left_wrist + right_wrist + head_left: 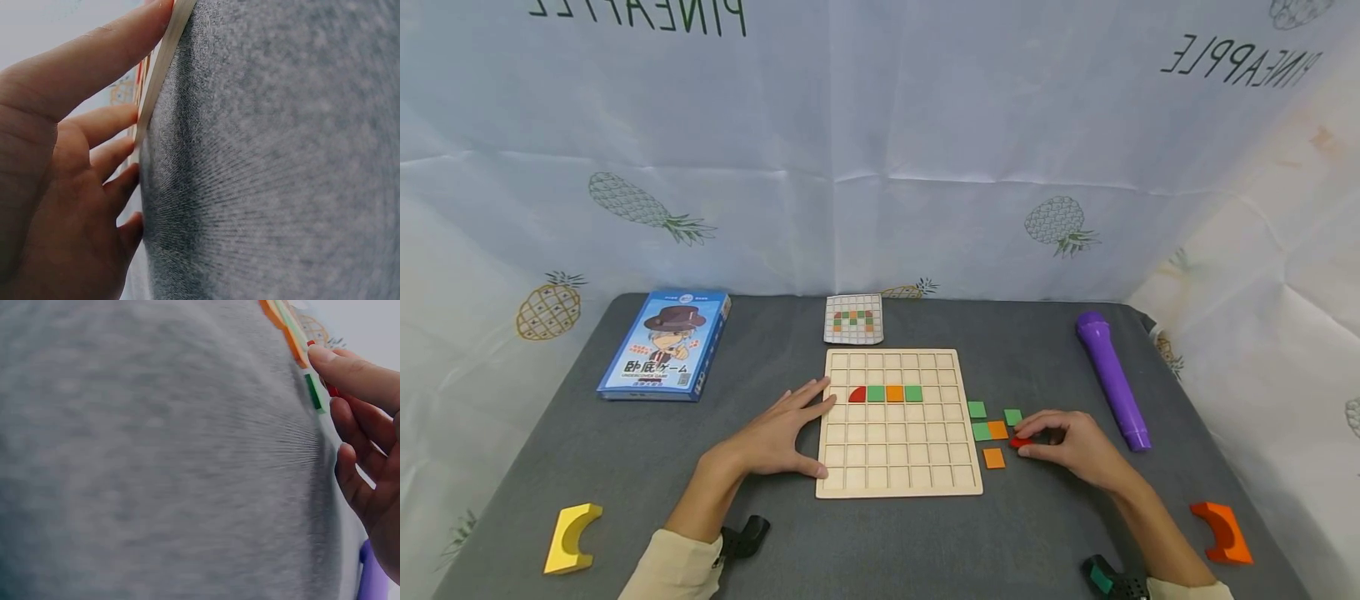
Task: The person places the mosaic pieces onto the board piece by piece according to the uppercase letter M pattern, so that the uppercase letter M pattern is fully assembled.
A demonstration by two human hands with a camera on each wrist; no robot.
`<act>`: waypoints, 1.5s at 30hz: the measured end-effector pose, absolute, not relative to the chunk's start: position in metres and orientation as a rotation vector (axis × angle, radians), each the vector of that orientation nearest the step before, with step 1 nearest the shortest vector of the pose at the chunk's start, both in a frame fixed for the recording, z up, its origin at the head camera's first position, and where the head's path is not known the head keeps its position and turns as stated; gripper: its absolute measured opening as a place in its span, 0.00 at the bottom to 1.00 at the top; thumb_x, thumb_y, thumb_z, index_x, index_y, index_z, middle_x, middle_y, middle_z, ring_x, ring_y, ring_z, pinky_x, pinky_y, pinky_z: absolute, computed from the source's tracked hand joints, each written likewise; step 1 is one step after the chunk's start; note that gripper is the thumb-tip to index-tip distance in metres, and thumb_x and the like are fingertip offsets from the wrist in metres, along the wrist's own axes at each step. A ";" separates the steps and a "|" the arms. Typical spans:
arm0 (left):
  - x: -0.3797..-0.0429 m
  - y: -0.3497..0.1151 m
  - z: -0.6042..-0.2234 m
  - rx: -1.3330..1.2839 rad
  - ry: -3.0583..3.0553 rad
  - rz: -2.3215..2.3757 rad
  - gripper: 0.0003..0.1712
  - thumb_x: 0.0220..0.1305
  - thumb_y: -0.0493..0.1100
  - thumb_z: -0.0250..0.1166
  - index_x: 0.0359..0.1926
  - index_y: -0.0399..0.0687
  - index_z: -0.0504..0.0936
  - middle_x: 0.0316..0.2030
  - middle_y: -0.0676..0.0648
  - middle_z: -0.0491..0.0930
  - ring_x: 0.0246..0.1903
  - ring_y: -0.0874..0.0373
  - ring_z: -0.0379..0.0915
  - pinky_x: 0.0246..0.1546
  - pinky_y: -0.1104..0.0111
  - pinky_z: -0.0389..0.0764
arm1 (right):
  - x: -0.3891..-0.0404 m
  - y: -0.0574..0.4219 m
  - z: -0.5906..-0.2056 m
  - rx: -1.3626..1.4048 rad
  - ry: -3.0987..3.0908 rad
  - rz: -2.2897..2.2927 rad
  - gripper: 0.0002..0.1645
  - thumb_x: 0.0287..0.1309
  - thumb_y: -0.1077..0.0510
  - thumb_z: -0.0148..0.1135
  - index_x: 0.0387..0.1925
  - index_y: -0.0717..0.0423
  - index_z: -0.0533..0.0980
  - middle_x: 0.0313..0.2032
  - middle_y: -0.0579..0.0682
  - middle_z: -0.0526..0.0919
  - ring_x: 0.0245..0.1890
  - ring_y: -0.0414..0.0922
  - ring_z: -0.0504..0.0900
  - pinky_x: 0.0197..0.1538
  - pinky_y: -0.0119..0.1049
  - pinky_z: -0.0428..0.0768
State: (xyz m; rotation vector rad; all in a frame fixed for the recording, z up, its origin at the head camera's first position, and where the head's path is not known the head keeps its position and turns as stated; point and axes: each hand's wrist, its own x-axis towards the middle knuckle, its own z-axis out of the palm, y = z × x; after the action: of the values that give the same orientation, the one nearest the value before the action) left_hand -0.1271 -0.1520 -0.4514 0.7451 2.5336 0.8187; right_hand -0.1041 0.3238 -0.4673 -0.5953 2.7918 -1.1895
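Note:
A wooden grid board (898,457) lies mid-table, with a red quarter-round tile (857,395), a green tile (876,394), an orange tile (895,393) and another green tile (913,393) in one row. My left hand (778,433) is spread along the board's left edge, thumb and fingertips touching it; the left wrist view shows the thumb on the board's side (164,62). Between thumb and fingers, my right hand (1071,446) pinches a red piece (1020,442), partly hidden by the fingers. Loose green tiles (977,409) and orange tiles (994,458) lie between that hand and the board.
A pattern card (853,320) with a coloured grid lies behind the board. Far left is a blue game box (662,346); a purple stick (1112,379) lies at the right. A yellow arch block (571,537) and an orange arch block (1222,531) sit near the front corners.

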 end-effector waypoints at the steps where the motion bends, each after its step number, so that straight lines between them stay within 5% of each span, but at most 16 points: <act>1: -0.127 -0.152 -0.451 0.749 2.536 0.818 0.62 0.48 0.60 0.80 0.78 0.42 0.61 0.83 0.40 0.45 0.81 0.36 0.41 0.78 0.35 0.45 | -0.105 0.324 -0.465 -0.605 2.801 -1.189 0.10 0.51 0.58 0.79 0.36 0.42 0.88 0.40 0.45 0.91 0.34 0.30 0.81 0.30 0.28 0.77; 30: -0.127 -0.151 -0.451 0.722 2.531 0.806 0.62 0.49 0.60 0.80 0.78 0.43 0.61 0.83 0.42 0.44 0.82 0.37 0.40 0.79 0.36 0.44 | -0.140 0.294 -0.452 -0.805 2.637 -1.346 0.14 0.66 0.67 0.64 0.51 0.66 0.84 0.52 0.64 0.87 0.41 0.34 0.89 0.41 0.24 0.86; 38: -0.128 -0.151 -0.452 0.717 2.534 0.805 0.62 0.48 0.60 0.80 0.78 0.43 0.61 0.83 0.42 0.45 0.82 0.37 0.40 0.79 0.36 0.44 | -0.144 0.278 -0.453 -0.705 2.640 -1.361 0.13 0.61 0.61 0.71 0.46 0.61 0.87 0.53 0.60 0.87 0.45 0.26 0.84 0.42 0.26 0.86; 45: -0.127 -0.150 -0.451 0.712 2.538 0.802 0.62 0.48 0.60 0.81 0.78 0.43 0.61 0.83 0.42 0.45 0.82 0.38 0.41 0.79 0.36 0.44 | -0.149 0.265 -0.452 -0.700 2.629 -1.368 0.07 0.58 0.60 0.74 0.38 0.56 0.86 0.50 0.58 0.89 0.42 0.36 0.87 0.41 0.29 0.87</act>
State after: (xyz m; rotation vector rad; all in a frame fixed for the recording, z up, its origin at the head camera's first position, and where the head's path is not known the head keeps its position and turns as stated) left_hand -0.1275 -0.1502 -0.4512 0.7123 2.5381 0.8018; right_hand -0.1487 0.2645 -0.4524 -0.6996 2.6294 -1.3678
